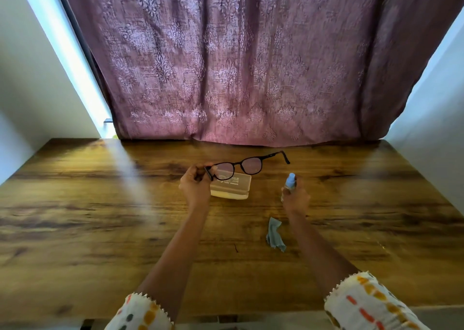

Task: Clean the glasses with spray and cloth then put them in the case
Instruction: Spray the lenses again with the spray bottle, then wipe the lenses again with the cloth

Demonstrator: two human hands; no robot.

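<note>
1. The fingers (199, 172) of the left hand (195, 188) are curled round one temple of the glasses (247, 165). Those of the right hand (296, 199) are wrapped round the spray bottle (291, 181).
2. Nearest, a crumpled blue-grey cloth (275, 234) is laid on the wooden table (100, 216), just beside the right forearm.
3. Farther out, the bottle is held upright, blue top uppermost.
4. The beige case (233, 188) is set on the table, beside the left hand.
5. The glasses are held raised over the case, temples unfolded.
6. A patterned mauve curtain (238, 66) is hung behind the table's far edge.
</note>
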